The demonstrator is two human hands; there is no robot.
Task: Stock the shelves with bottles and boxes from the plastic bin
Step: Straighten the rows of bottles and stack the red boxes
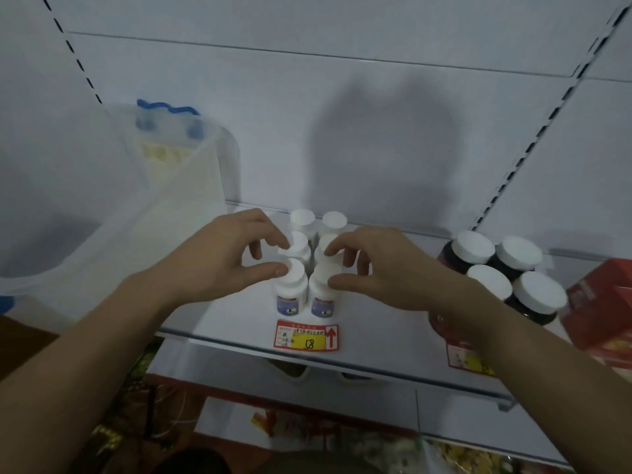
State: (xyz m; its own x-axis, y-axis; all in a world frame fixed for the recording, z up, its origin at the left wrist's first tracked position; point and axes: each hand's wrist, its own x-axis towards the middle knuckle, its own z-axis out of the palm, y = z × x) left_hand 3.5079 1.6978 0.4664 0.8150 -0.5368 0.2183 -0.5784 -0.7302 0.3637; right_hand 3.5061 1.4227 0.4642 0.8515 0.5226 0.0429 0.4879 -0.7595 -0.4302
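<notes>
Price tag [469, 358] print perhaps blurred

Red-and-yellow price tag [306, 337] stuck on the shelf's front lip, marked with a handwritten number and a red arrow. Second similar tag [468, 360] farther right, partly hidden. Beneath, on a lower level, blurred colourful packets [393, 449]; pale back panel [342, 114] behind, shadowed.

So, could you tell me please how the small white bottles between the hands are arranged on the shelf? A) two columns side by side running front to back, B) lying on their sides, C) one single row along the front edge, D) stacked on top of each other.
A: the small white bottles stand upright in two side-by-side columns running back from the price tag.
</notes>
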